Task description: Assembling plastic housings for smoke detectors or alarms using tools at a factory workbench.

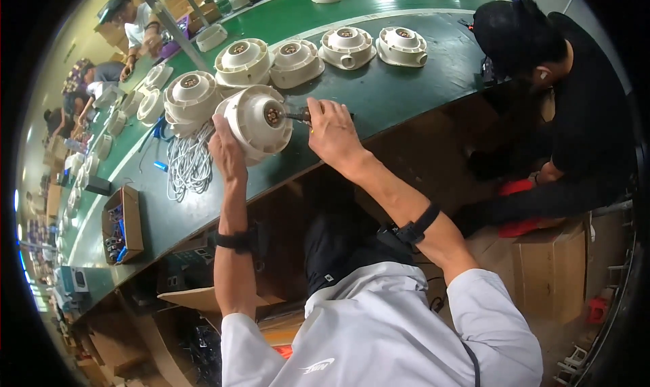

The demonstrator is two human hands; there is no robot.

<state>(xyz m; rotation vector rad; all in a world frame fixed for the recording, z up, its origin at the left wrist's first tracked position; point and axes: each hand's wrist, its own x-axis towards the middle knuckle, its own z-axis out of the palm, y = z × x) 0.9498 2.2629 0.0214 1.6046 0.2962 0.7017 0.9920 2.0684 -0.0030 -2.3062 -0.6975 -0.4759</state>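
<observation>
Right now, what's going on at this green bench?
A person holds a round cream plastic housing tipped on its side at the edge of the green workbench. The left hand steadies its rim, while the right hand presses a dark tool into the metal hub at its centre. More cream housings stand in a row behind it, and a coiled white cable lies beside it. Another person in black bends down at the right.

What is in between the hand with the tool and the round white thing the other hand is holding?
Nothing visible. The left hand holds the round white housing tipped on its side at the green table edge. The right hand holds a dark tool whose tip already reaches the housing's centre hub.
</observation>
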